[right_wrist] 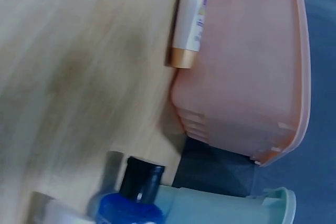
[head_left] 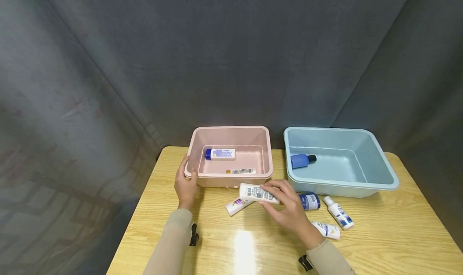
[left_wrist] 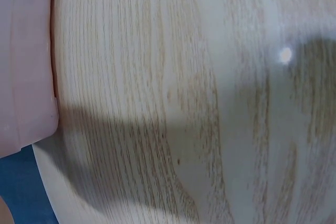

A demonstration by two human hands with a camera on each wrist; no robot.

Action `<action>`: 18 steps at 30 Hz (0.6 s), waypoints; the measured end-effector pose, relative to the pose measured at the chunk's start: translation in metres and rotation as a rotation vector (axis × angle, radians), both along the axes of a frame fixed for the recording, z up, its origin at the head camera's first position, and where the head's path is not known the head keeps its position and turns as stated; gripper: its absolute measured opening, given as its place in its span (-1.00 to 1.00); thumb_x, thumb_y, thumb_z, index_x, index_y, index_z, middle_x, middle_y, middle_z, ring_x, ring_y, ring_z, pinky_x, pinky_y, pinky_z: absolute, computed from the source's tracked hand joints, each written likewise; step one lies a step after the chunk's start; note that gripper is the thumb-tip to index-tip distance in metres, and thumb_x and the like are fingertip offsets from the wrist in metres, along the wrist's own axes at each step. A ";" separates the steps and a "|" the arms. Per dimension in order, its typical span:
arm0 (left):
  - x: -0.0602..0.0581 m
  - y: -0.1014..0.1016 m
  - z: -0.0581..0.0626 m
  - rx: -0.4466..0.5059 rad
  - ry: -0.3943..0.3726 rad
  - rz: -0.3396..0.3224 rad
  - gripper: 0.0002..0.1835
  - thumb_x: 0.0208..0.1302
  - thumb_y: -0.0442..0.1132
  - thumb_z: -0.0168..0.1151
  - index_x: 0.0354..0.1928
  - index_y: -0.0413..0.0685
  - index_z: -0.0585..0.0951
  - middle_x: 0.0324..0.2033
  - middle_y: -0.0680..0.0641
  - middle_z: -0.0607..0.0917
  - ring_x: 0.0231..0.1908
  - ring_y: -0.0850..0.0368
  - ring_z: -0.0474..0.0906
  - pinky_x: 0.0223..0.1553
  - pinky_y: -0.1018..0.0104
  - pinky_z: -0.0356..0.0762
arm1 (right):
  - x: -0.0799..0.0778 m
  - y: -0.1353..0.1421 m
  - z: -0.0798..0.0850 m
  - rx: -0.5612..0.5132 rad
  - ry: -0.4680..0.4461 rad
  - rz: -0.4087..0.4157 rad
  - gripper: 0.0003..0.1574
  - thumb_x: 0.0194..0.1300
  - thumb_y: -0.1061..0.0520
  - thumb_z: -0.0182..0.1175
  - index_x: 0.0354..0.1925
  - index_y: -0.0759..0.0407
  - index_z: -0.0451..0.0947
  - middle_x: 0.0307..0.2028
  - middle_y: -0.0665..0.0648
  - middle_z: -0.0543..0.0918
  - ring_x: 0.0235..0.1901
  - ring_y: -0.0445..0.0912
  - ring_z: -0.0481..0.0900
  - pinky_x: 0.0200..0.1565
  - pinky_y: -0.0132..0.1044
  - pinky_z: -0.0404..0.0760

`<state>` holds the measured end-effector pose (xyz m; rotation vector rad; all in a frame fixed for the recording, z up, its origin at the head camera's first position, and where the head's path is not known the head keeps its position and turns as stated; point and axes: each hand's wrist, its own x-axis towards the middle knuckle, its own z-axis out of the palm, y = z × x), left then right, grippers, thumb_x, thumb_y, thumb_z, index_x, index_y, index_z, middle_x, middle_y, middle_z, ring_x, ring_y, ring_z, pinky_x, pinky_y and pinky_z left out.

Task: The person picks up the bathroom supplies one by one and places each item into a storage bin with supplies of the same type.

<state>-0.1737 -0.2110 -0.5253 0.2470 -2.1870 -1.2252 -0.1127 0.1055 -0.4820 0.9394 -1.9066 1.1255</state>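
Note:
My left hand point(head_left: 186, 188) holds the front left corner of a pink plastic bin point(head_left: 231, 181), fingers along its side and thumb at its front. In the left wrist view the pink bin point(left_wrist: 26, 61) fills the left edge. My right hand point(head_left: 287, 206) pinches a white bottle point(head_left: 249, 191) with a printed back label, raised over the table before the bin. Beneath it lies a white tube point(head_left: 234, 206) with purple print; its gold cap shows in the right wrist view. Inside the pink bin lie a white blue-capped bottle point(head_left: 222, 154) and a white gold-capped tube point(head_left: 244, 171).
A light blue bin point(head_left: 343, 186) stands to the right, with a blue black-capped bottle point(head_left: 300, 161) inside. Before it lie a dark blue bottle point(head_left: 310, 202), a white and blue bottle point(head_left: 339, 213) and another white bottle point(head_left: 327, 230) near my right wrist. A grey curtain point(head_left: 231, 66) hangs behind the table.

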 end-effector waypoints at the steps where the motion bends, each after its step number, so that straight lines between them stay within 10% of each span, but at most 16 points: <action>1: 0.000 0.000 0.000 0.003 -0.001 -0.001 -0.47 0.27 -0.32 0.17 0.30 0.08 0.52 0.31 0.06 0.51 0.31 -0.07 0.39 0.31 -0.05 0.30 | -0.002 -0.001 0.001 -0.010 0.006 0.004 -0.48 0.35 -0.12 0.25 -0.03 0.32 0.67 -0.13 0.26 0.65 -0.13 0.08 0.56 0.14 -0.42 0.44; 18: 0.000 0.001 0.000 0.015 -0.018 0.012 -0.48 0.28 -0.33 0.18 0.30 0.08 0.52 0.31 0.07 0.50 0.32 -0.05 0.38 0.33 -0.03 0.27 | -0.025 -0.017 0.031 0.100 0.048 0.084 -0.56 0.32 -0.04 0.30 0.00 0.25 0.67 -0.10 0.18 0.65 -0.12 0.03 0.58 0.07 -0.26 0.51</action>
